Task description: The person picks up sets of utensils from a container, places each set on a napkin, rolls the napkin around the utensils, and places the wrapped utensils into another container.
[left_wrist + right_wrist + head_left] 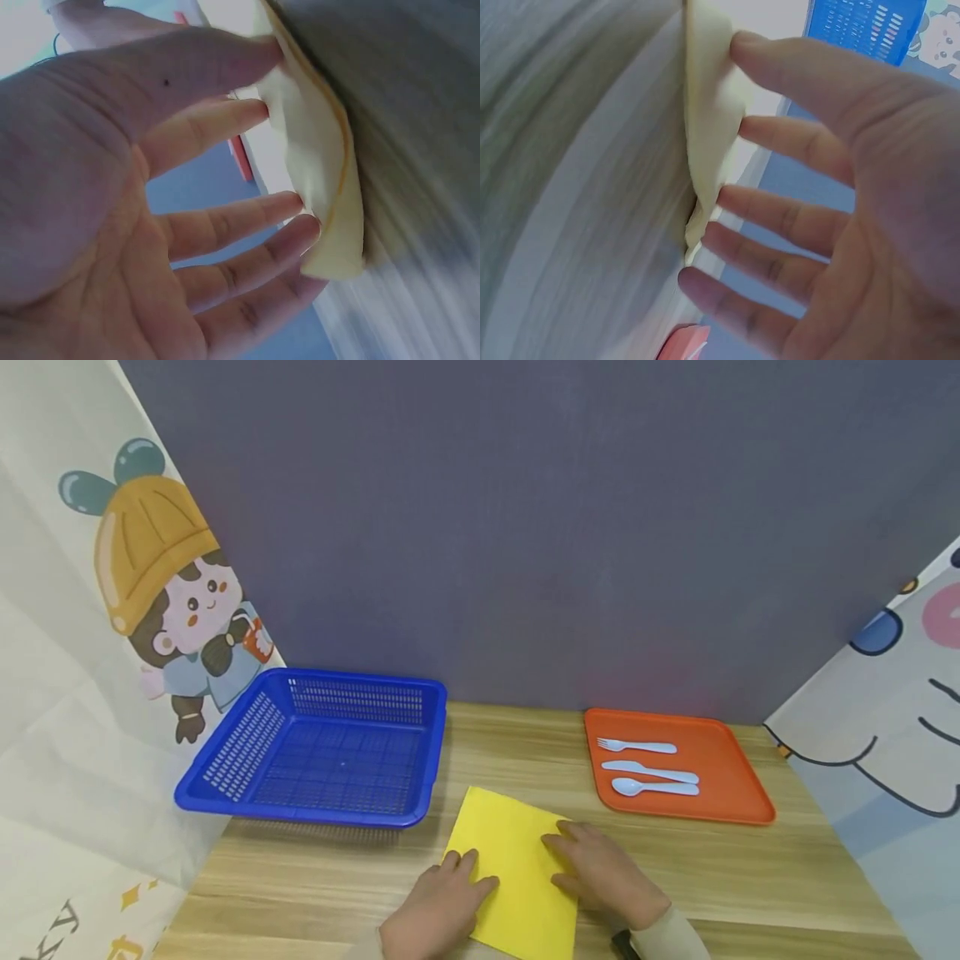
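A yellow folded cloth [519, 877] lies on the wooden table, slightly turned, in the lower middle of the head view. My left hand [438, 906] rests on its left side, with thumb and fingertips touching the top. On the right edge, my right hand [606, 870] touches it with spread fingertips. Both wrist views show the fingers extended and apart, pressing lightly on the cloth [319, 150] rather than pinching it. Seen from the right wrist, the layered edge of the cloth [709, 97] lifts a little off the table.
At the back left stands a blue plastic basket [433, 760] with slotted walls. An orange tray [727, 777] at the back right holds a white fork [637, 747], a knife [651, 772] and a spoon [656, 788]. A grey panel [517, 527] rises behind the table.
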`<state>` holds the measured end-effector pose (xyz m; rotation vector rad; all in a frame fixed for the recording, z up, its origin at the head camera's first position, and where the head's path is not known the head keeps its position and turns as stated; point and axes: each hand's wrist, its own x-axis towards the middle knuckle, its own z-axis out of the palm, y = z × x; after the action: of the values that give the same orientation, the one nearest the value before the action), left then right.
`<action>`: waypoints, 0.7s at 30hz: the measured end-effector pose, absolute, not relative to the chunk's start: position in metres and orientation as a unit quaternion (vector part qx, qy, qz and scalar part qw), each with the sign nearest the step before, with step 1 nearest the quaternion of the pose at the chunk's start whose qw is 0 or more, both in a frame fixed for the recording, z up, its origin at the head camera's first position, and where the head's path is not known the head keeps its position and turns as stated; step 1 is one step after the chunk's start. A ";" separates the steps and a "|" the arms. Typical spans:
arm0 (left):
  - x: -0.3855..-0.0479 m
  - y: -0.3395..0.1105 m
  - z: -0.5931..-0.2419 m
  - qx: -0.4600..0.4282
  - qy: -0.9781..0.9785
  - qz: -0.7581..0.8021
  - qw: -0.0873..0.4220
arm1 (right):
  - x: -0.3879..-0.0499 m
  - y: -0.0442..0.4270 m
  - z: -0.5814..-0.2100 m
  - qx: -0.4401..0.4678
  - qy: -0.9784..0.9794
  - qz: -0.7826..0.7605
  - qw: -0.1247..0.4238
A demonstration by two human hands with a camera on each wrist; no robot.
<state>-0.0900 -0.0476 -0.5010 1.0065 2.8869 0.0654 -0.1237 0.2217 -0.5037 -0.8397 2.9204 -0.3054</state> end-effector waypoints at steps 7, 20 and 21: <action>-0.104 -0.044 -0.503 0.305 0.951 0.042 0.033 | -0.122 0.220 -0.504 -0.231 0.969 -0.082 0.032; -0.139 -0.043 -0.499 0.326 0.931 0.142 0.079 | -0.118 0.219 -0.501 -0.189 0.980 -0.065 0.021; -0.141 -0.042 -0.499 0.325 0.932 0.140 0.081 | -0.118 0.219 -0.501 -0.187 0.980 -0.064 0.018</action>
<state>-0.1405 -0.0420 -0.4988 0.9719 2.7857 0.4199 -0.1182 0.2188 -0.5006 -0.5812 3.0443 -0.1981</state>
